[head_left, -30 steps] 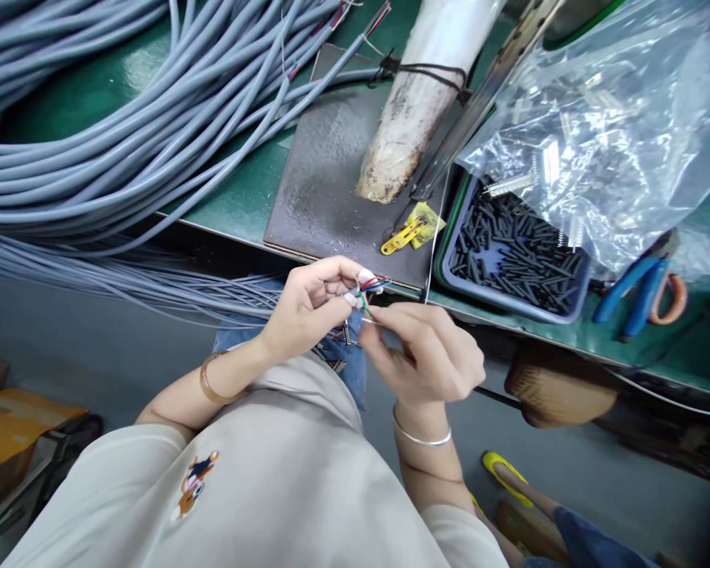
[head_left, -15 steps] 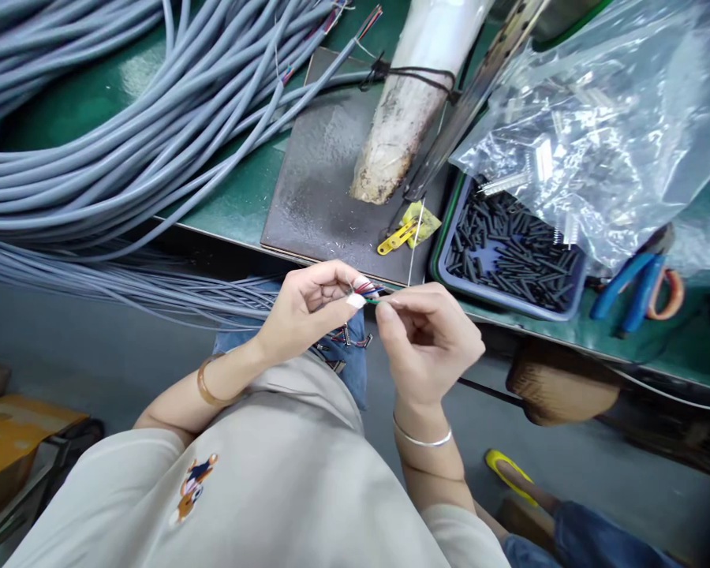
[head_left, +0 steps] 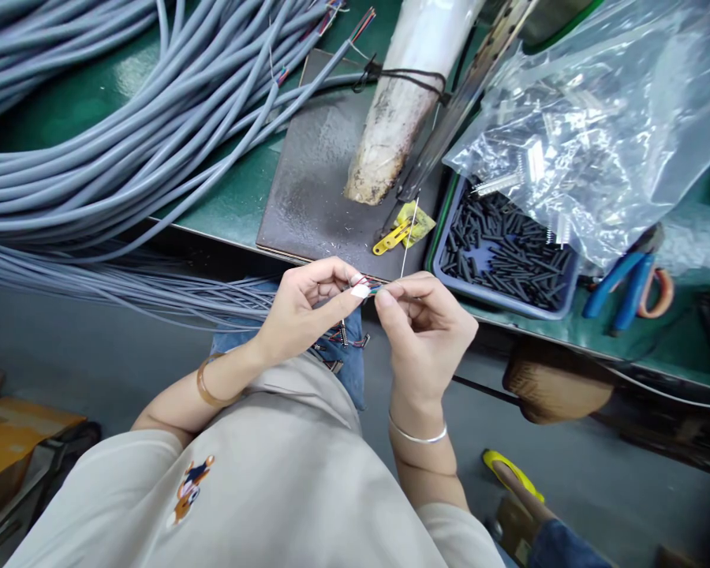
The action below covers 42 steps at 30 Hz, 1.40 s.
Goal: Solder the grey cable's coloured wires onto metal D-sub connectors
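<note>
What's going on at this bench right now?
A person pinches the stripped end of a grey cable between both hands just below the bench edge. The left hand grips the cable end with its coloured wires fanned out; the right hand pinches one wire at the fingertips. On the bench lie grey cable coils, a tray of black sleeves and blue pliers.

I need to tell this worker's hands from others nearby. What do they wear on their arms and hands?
Left hand: bare, amber bangle on the wrist, pale nail polish. Right hand: bare, thin silver bracelet. Forearms bare; beige top with a small cartoon print.
</note>
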Each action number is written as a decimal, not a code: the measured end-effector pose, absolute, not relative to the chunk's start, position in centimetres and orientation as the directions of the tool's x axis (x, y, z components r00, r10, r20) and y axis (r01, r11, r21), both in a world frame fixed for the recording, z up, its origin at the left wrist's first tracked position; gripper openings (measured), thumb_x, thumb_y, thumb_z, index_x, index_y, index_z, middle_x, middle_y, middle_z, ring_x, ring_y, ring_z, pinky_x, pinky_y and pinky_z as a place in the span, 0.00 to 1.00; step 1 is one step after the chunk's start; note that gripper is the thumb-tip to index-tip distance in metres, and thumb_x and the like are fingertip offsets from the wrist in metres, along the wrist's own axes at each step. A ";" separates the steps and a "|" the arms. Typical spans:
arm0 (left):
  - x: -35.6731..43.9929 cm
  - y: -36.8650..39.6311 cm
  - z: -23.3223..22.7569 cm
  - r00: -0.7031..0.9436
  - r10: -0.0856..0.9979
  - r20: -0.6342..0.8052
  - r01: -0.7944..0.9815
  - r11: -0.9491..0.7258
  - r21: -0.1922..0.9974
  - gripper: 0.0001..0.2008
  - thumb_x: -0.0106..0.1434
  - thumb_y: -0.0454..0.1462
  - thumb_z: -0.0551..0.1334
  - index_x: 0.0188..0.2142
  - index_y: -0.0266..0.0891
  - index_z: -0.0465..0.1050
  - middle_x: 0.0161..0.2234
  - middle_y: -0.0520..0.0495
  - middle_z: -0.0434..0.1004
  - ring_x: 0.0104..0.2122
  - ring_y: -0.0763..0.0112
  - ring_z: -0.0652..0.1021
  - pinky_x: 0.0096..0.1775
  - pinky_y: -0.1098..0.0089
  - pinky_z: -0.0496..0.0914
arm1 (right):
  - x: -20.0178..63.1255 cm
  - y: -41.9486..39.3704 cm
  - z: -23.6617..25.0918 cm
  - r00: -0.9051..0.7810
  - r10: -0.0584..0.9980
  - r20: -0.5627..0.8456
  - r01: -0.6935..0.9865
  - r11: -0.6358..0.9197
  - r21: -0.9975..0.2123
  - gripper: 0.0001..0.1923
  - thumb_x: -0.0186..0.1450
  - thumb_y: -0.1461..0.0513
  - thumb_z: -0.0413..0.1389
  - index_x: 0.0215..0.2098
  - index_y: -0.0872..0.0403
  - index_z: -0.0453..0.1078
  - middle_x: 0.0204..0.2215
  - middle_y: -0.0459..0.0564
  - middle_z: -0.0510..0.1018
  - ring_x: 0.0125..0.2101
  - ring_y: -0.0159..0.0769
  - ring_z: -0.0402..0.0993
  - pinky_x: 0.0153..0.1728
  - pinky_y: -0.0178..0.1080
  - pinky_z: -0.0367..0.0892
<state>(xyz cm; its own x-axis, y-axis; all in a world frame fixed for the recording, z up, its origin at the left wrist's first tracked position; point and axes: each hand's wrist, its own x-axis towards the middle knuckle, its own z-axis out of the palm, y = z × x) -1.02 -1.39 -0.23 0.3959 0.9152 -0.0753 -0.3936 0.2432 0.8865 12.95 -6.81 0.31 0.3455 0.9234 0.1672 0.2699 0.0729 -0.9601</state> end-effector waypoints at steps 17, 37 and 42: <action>-1.0 -1.5 -0.1 0.396 0.917 -0.048 -0.342 0.196 0.919 0.11 0.56 0.36 0.75 0.28 0.35 0.74 0.25 0.54 0.72 0.24 0.83 0.70 0.28 0.81 0.67 | 13.3 -7.0 0.6 0.346 0.919 0.191 0.367 0.055 -0.929 0.02 0.64 0.61 0.65 0.37 0.49 0.81 0.28 0.43 0.77 0.19 0.23 0.55 0.21 0.34 0.51; -1.1 -1.9 0.1 0.415 0.906 -0.082 -0.253 0.201 0.946 0.16 0.58 0.43 0.73 0.25 0.35 0.73 0.23 0.53 0.70 0.24 0.80 0.69 0.27 0.77 0.66 | 13.8 -6.9 0.8 0.286 0.954 0.094 0.317 -0.001 -0.949 0.04 0.64 0.61 0.64 0.33 0.52 0.79 0.25 0.41 0.72 0.19 0.22 0.50 0.21 0.34 0.46; -1.2 -1.7 0.2 0.433 0.896 -0.099 -0.242 0.221 0.945 0.15 0.58 0.42 0.73 0.25 0.35 0.72 0.23 0.53 0.69 0.23 0.80 0.67 0.26 0.77 0.65 | 14.2 -6.9 1.0 0.263 0.954 0.145 0.336 0.050 -0.941 0.01 0.64 0.62 0.65 0.35 0.51 0.81 0.27 0.42 0.76 0.19 0.22 0.52 0.21 0.34 0.49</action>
<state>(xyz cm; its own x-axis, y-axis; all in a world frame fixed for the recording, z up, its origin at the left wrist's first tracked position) -1.20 -1.69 0.17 0.4328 0.8960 -0.0993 -0.2417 0.2214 0.9448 14.19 -6.90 0.96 0.2635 0.9538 0.1446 0.3357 0.0498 -0.9406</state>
